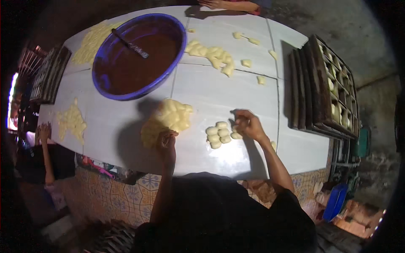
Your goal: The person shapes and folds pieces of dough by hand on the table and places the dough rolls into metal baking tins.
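Head view, looking down: the right hand (247, 125) is curled, fingers bent in around a small piece of dough (236, 135) that it pinches against the counter (219, 92). Just to its left lies a cluster of small dough balls (218, 134), packed together and touching one another. The left hand (167, 140) grips the near edge of the big dough mound (166, 120), fingers closed into the pale mass, which sits on the white counter close to the front edge.

Beyond the mound stands a large blue basin (139, 55) filled with a dark brown mixture, a spoon-like tool (128, 43) resting in it. To the right of the basin runs a line of dough pieces (213, 55), with a few loose bits scattered further right. Another spread of dough (90, 42) lies left of the basin, and one more heap (71, 122) sits near the left end of the counter.

Dark baking trays (325, 84) are stacked at the right end, some compartments holding dough. Another person's hand (43, 131) reaches the left end of the counter, and a further person's arm (236, 6) rests at the far edge.
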A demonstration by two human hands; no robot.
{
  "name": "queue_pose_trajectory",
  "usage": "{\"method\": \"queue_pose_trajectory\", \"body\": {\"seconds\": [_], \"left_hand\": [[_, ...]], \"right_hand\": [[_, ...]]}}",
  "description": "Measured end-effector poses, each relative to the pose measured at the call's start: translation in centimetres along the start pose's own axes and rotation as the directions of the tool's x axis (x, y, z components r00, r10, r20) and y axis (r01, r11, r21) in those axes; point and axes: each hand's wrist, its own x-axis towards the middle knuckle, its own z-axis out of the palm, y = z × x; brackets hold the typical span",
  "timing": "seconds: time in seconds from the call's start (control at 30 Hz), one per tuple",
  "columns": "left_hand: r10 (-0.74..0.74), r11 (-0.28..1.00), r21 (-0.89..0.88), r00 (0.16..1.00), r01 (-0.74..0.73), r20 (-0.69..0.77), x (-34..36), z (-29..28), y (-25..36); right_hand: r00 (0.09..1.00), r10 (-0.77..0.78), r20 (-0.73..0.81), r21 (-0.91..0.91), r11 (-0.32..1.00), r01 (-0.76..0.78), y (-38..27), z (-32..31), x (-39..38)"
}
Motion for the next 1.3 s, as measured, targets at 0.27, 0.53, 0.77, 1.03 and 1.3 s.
{"method": "queue_pose_trajectory", "body": {"seconds": [0.27,0.53,0.77,1.03,1.3], "left_hand": [[0.188,0.769,0.536,0.925,-0.347,0.330,3.6,2.7,-0.6],[0.178,0.593,0.711,0.923,-0.377,0.341,3.7,1.4,-2.1],[0.269,0.874,0.340,0.929,-0.346,0.254,0.8,3.0,2.2],[-0.025,0.940,-0.318,0.955,0.123,0.296,-6.2,6.0,8.4],[-0.010,0.505,-0.727,0.845,0.466,0.535,-4.2,4.6,7.4]], "right_hand": [[0.904,-0.412,0.116,-0.172,0.888,0.426,-6.0,14.7,8.1],[0.994,-0.072,0.080,0.373,0.927,0.037,-11.0,10.7,1.8],[0.895,-0.296,-0.333,0.736,0.512,0.443,-15.0,3.0,-4.3],[0.926,-0.200,-0.319,0.208,0.939,0.275,-14.5,9.7,-7.9],[0.837,-0.542,0.075,0.242,0.824,0.512,-14.9,10.0,-3.9]]}}
